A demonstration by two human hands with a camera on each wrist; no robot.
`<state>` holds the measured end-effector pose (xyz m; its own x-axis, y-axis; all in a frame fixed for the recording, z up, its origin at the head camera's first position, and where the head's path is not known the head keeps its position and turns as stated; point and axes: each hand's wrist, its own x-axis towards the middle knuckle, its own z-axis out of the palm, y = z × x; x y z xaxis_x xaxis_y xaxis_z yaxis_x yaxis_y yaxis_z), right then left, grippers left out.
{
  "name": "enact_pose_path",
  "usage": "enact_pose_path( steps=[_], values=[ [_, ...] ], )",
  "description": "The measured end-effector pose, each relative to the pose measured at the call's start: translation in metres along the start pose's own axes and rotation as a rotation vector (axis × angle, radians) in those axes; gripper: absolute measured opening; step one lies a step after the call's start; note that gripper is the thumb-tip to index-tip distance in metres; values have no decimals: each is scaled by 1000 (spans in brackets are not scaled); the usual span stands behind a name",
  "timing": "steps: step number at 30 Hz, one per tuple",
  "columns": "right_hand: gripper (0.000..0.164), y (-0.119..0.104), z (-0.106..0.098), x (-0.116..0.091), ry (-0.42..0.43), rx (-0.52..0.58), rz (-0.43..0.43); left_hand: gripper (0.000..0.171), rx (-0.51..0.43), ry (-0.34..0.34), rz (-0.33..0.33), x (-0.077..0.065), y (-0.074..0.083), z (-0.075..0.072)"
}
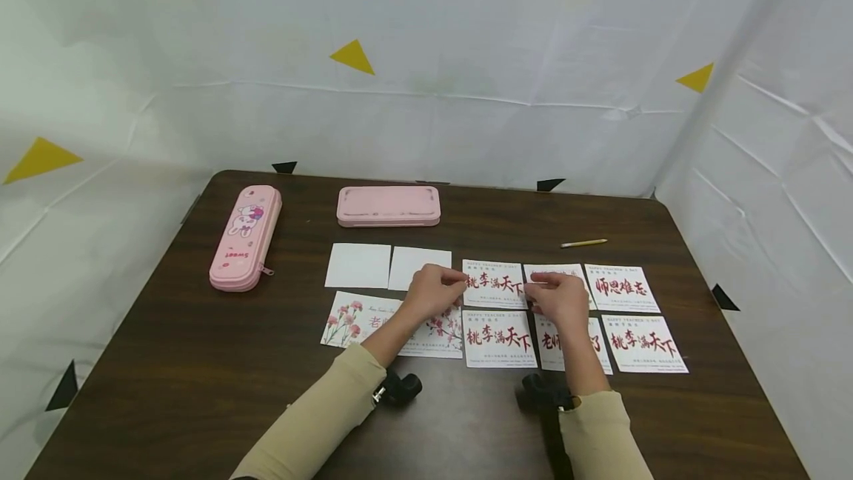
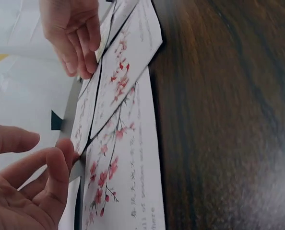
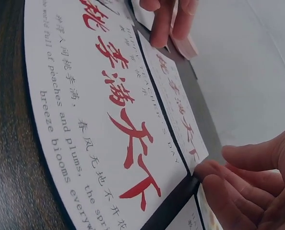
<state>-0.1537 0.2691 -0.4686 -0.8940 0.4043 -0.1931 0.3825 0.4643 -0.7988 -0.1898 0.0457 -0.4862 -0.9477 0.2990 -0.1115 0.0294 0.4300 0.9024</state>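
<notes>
Several white cards with red Chinese lettering lie in two rows. At the left end of the far row, one such card [image 1: 494, 272] lies between both hands. My left hand [image 1: 435, 291] has its fingertips at that card's left edge, with the thumb apart from the fingers in the left wrist view. My right hand [image 1: 562, 301] touches near its right edge, its thumb also apart. Directly below lies a matching card [image 1: 500, 352], large in the right wrist view. The right hand and forearm partly cover two neighbouring cards. A flower-printed card [image 1: 346, 326] lies under the left forearm.
Two blank white cards [image 1: 358, 265] lie left of the lettered ones. A pink pencil case [image 1: 389, 206] lies at the back, and another pink zipped case [image 1: 245, 239] at the left. A short yellow pencil [image 1: 583, 243] lies behind the cards. White sheeting encloses the dark table [image 1: 200, 361].
</notes>
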Motion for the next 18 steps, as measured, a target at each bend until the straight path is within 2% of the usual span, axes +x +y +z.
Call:
enact_pose_path(
  steps=[3,7,12,18],
  values=[
    [30,2,1,1,0,68,53,26,-81,3,-57,0,0,0],
    [29,2,1,2,-15,144,104,26,-127,20,-110,-1,0,0],
    [32,-1,-1,2,-42,163,117,26,-134,26,-123,0,1,-1],
    [32,-1,-1,4,-68,119,115,27,-149,17,-118,0,2,-1]
  ],
)
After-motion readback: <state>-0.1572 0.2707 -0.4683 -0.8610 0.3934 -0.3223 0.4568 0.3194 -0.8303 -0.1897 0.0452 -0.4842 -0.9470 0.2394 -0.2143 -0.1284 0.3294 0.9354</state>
